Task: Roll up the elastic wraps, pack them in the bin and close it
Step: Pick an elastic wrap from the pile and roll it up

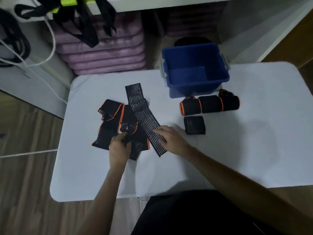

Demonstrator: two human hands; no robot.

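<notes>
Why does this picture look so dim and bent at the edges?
Head view: the light is low and bluish, so the black wraps lose detail; the white table shows soft shadows beside the blue bin and right hand; the wide lens curves the table's edges; the corners look smeared.

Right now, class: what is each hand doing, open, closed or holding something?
Left hand: fingers curled, gripping the orange-edged wrap.
Right hand: open, fingers resting flat on the long striped wrap.

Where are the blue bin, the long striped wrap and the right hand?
blue bin (194, 54): head view, inner back wall.
long striped wrap (144, 112): head view, mid-length.
right hand (171, 139): head view, back of hand.
</notes>
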